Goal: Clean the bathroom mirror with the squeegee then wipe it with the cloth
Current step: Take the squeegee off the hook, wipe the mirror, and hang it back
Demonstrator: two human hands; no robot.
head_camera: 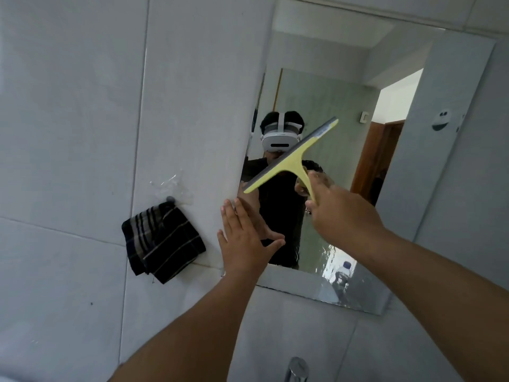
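The frameless bathroom mirror hangs on the tiled wall. My right hand grips the yellow handle of a squeegee, whose grey blade lies slanted against the glass, low end at the mirror's left edge. My left hand is flat and open, fingers spread, pressed on the mirror's lower left edge. A dark striped cloth hangs from a wall hook left of the mirror. The mirror's bottom right part looks wet and streaky.
White wall tiles surround the mirror. A chrome tap shows at the bottom edge below the mirror. A bottle and an open doorway appear as reflections in the glass.
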